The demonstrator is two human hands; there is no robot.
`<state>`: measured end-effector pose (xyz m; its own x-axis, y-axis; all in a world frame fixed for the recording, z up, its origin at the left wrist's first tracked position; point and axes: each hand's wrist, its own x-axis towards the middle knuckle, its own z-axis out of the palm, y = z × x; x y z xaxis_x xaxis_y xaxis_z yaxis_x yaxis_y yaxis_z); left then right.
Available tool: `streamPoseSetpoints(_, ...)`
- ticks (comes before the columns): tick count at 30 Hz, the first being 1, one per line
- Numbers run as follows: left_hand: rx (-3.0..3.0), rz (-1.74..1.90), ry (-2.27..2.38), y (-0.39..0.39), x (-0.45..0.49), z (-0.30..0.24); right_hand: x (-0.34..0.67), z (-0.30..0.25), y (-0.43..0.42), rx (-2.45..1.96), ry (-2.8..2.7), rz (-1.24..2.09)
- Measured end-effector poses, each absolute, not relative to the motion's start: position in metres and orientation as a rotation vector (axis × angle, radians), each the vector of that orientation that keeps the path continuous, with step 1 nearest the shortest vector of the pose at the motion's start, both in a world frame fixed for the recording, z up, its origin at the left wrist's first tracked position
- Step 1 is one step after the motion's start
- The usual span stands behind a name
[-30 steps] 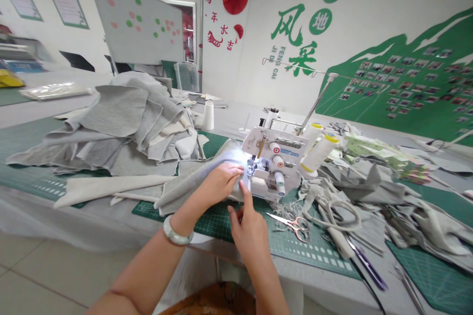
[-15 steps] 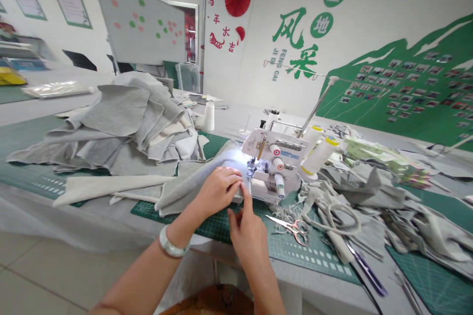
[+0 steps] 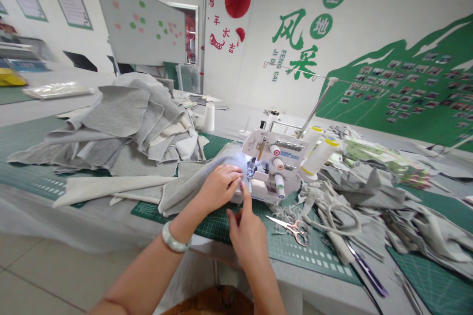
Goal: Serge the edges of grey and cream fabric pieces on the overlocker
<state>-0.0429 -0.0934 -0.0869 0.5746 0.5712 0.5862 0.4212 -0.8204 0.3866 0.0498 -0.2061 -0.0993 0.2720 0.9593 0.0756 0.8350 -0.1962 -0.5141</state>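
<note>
A small white overlock sewing machine (image 3: pixel 275 167) stands on a green cutting mat (image 3: pixel 295 246), its lamp lit over the needle. A grey fabric piece (image 3: pixel 192 182) lies under the presser foot. My left hand (image 3: pixel 219 184), with a pale bangle on the wrist, presses flat on this fabric just left of the needle, fingers curled down onto it. My right hand (image 3: pixel 246 229) is in front of the machine, index finger stretched up to the fabric edge at the foot, thumb pinching the cloth.
A heap of grey and cream fabric pieces (image 3: pixel 125 123) fills the table's left. Small scissors (image 3: pixel 291 226) lie right of my right hand. White thread cones (image 3: pixel 318 152), fabric scraps, cords and tools (image 3: pixel 365 268) crowd the right. A whiteboard (image 3: pixel 142 27) stands behind.
Both hands stay at the presser foot on the grey fabric; the view has shifted slightly. My left hand's fingers have curled a little more onto the cloth.
</note>
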Motion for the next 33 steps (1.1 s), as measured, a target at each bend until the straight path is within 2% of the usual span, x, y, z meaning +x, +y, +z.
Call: streamPoseSetpoints(33, 2.594, 1.087, 0.86, -0.088, -0.039, -0.086, 0.043, -0.095, -0.194, -2.148, -1.668, 0.291)
